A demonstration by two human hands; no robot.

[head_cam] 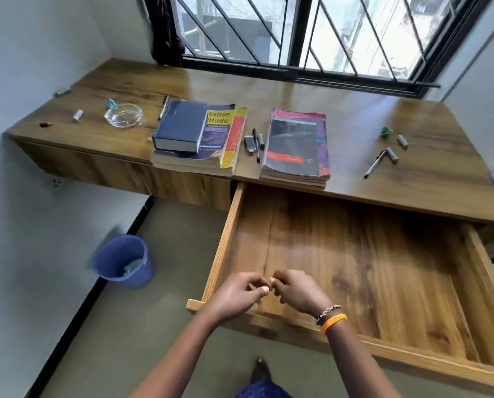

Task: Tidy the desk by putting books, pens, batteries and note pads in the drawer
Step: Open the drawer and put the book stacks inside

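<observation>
Both grips empty, two book stacks (199,139)

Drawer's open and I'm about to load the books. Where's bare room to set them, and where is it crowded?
The whole drawer floor is bare; only the left hand and right hand hover over its near left corner. The desk strip under the window is bare too. Crowded: between the left book stack and right book stack, where a pen lies.
</observation>
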